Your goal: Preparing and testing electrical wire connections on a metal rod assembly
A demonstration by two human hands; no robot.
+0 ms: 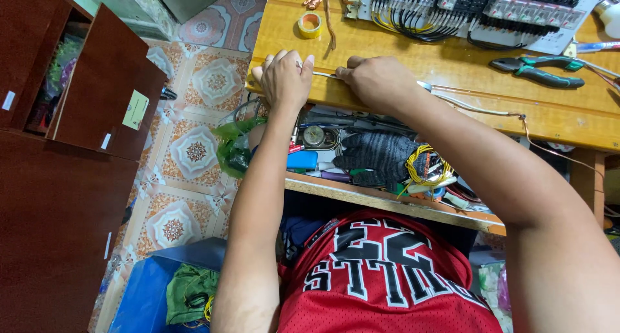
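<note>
I am pressing my left hand and right hand, both closed knuckles-up, on a thin silvery metal rod. It is lying flat along the front edge of the yellow wooden workbench, running between my fists.

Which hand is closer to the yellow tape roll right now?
Left. The left hand sits just below the yellow tape roll; the right hand is farther off, below and right of it.

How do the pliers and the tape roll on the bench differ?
The pliers are long, dark with green grips, lying flat at the right; the tape roll is a small yellow ring at the left. The pliers lie right of the right hand; the tape roll sits beyond the left hand. Both rest untouched on the bench.
</note>
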